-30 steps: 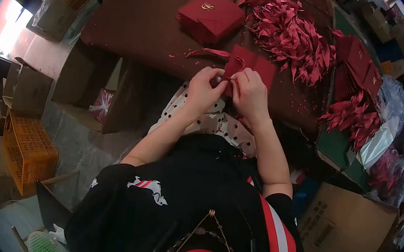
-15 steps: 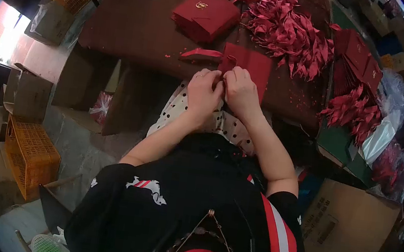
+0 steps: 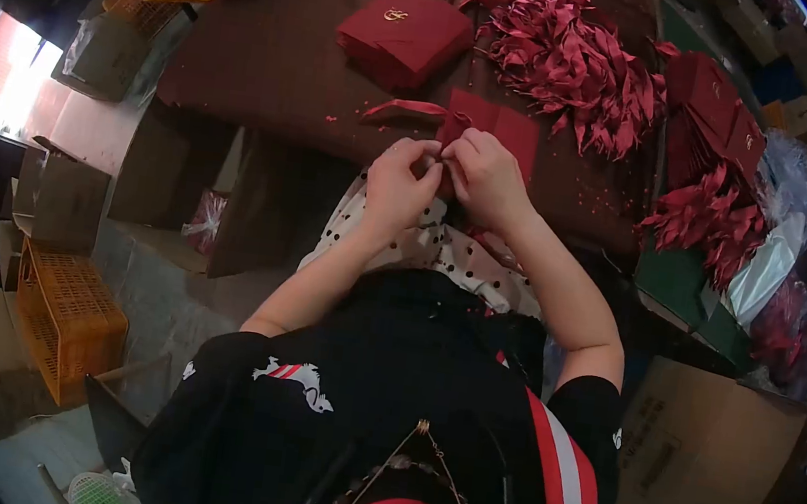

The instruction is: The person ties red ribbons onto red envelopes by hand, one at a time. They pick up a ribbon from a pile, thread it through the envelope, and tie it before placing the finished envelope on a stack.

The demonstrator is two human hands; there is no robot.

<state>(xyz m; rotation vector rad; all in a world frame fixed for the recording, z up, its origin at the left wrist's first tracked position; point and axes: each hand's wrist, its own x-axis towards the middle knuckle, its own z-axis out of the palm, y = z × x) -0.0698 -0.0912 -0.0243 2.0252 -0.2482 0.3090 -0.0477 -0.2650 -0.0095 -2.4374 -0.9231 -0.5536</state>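
A dark red card or envelope (image 3: 515,137) lies at the near edge of the cloth-covered table. Across its left part runs a red satin ribbon (image 3: 406,107), its loose end pointing left. My left hand (image 3: 399,189) is closed in a pinch at the card's near left edge. Close beside it, fingertips nearly touching, my right hand (image 3: 486,179) pinches too and covers part of the card. Both seem to hold the ribbon, though the fingers mostly hide the exact spot.
Beyond the card are a stack of red envelopes (image 3: 405,33) with gold emblems and a heap of red ribbons (image 3: 572,66). More ribboned envelopes (image 3: 712,119) stand at the right, near clear plastic (image 3: 788,199). Cardboard boxes (image 3: 700,460) and an orange crate (image 3: 73,317) flank me.
My right hand has shifted slightly, its wrist and forearm swinging outward to the right. My left hand has turned a little and stays by the card's edge. The view has tilted slightly.
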